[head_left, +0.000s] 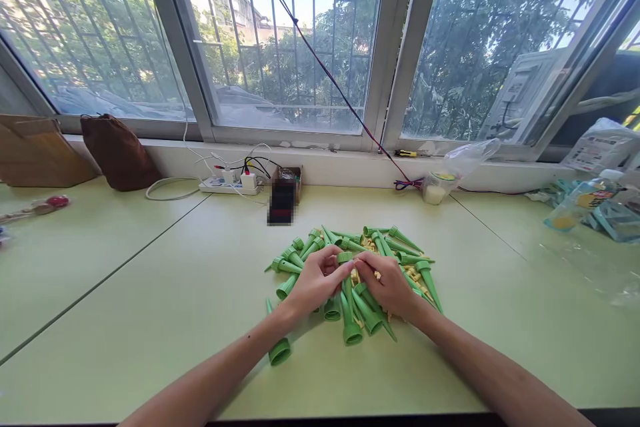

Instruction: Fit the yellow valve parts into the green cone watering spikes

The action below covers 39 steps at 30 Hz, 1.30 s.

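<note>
A heap of green plastic watering spikes (369, 315) lies on the table in front of me, with small yellow plastic pieces (413, 273) scattered among them. My left hand (314, 282) is closed around one green watering spike (345, 257), its wide ribbed end up. Close against that spike, my right hand (393, 285) has thumb and forefinger pinched together. Whatever is between those fingertips is too small to make out. One loose spike (279, 350) lies near my left forearm, apart from the heap.
The pale green table (165, 320) runs up to a windowsill. Along the back stand a cardboard box (43, 150), a brown bag (119, 153), a power strip (227, 184) with cables and a plastic-wrapped cup (440, 187). A bottle (583, 200) lies on packaging at right.
</note>
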Each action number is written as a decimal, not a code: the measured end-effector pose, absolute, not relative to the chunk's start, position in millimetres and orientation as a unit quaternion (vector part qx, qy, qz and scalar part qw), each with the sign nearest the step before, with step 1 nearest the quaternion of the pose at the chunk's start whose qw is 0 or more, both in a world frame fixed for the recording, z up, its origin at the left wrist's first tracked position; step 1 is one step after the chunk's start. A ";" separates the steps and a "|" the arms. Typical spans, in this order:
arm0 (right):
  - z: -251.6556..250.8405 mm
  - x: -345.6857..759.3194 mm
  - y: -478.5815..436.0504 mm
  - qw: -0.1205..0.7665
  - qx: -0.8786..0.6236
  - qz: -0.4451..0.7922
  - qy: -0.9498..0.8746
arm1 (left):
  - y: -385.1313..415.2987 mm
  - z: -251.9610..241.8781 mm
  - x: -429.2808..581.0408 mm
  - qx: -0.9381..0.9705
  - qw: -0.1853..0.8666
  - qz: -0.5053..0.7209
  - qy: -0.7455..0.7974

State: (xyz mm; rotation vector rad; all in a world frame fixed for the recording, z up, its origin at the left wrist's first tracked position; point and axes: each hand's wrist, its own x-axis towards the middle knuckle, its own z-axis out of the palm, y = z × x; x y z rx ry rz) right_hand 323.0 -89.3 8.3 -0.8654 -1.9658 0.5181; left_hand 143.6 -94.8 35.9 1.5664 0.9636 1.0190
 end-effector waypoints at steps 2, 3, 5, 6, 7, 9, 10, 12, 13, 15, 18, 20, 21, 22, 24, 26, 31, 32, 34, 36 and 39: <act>8.3 322.7 -89.2 0.449 -0.351 0.208 -0.795 | -94.2 34.3 143.4 0.647 0.496 0.420 0.399; 8.4 322.6 -89.2 0.448 -0.351 0.208 -0.796 | -93.9 33.6 143.3 0.646 0.498 0.420 0.398; 9.0 322.5 -89.6 0.448 -0.350 0.206 -0.796 | -93.3 32.5 143.1 0.646 0.500 0.420 0.395; 9.3 322.6 -89.8 0.448 -0.351 0.205 -0.796 | -93.1 32.2 143.1 0.647 0.500 0.419 0.394; 9.6 322.6 -90.1 0.448 -0.351 0.205 -0.796 | -93.0 32.1 143.0 0.649 0.499 0.417 0.395; 10.1 322.8 -90.3 0.445 -0.352 0.206 -0.797 | -93.2 32.5 143.0 0.651 0.496 0.416 0.397; 10.2 322.9 -90.3 0.444 -0.352 0.207 -0.798 | -93.3 32.9 143.0 0.652 0.495 0.416 0.397; 10.2 323.0 -90.2 0.443 -0.353 0.208 -0.798 | -93.8 33.6 143.0 0.652 0.494 0.417 0.397; 10.1 323.1 -90.0 0.442 -0.353 0.207 -0.798 | -94.0 33.9 143.0 0.652 0.494 0.418 0.396; 9.9 323.1 -89.9 0.441 -0.354 0.206 -0.798 | -94.3 34.3 143.0 0.651 0.494 0.418 0.396; 10.0 322.9 -90.1 0.440 -0.354 0.206 -0.799 | -94.4 34.2 143.1 0.651 0.495 0.416 0.398; 10.3 322.8 -90.5 0.440 -0.354 0.208 -0.799 | -94.3 34.1 143.3 0.650 0.496 0.416 0.397; 10.4 322.8 -90.7 0.440 -0.354 0.208 -0.799 | -94.2 34.0 143.4 0.650 0.497 0.415 0.396; 10.6 322.8 -90.9 0.440 -0.353 0.208 -0.799 | -94.2 33.9 143.5 0.650 0.497 0.416 0.396; 11.1 322.8 -91.0 0.440 -0.354 0.206 -0.799 | -94.3 34.1 143.7 0.650 0.497 0.417 0.396; 11.6 323.0 -90.9 0.438 -0.356 0.204 -0.800 | -94.8 34.9 143.9 0.648 0.498 0.418 0.398; 12.3 323.6 -90.8 0.432 -0.359 0.203 -0.802 | -96.5 37.7 144.4 0.641 0.504 0.419 0.400; 12.3 323.6 -90.8 0.432 -0.359 0.204 -0.802 | -96.5 37.9 144.5 0.640 0.504 0.419 0.400; 12.3 323.4 -90.7 0.432 -0.357 0.205 -0.802 | -96.2 37.6 144.5 0.641 0.504 0.419 0.400; 12.4 323.1 -90.7 0.431 -0.357 0.204 -0.803 | -95.5 36.7 144.2 0.643 0.505 0.416 0.398; 12.5 323.0 -90.8 0.429 -0.358 0.203 -0.804 | -94.9 35.7 143.6 0.646 0.508 0.414 0.392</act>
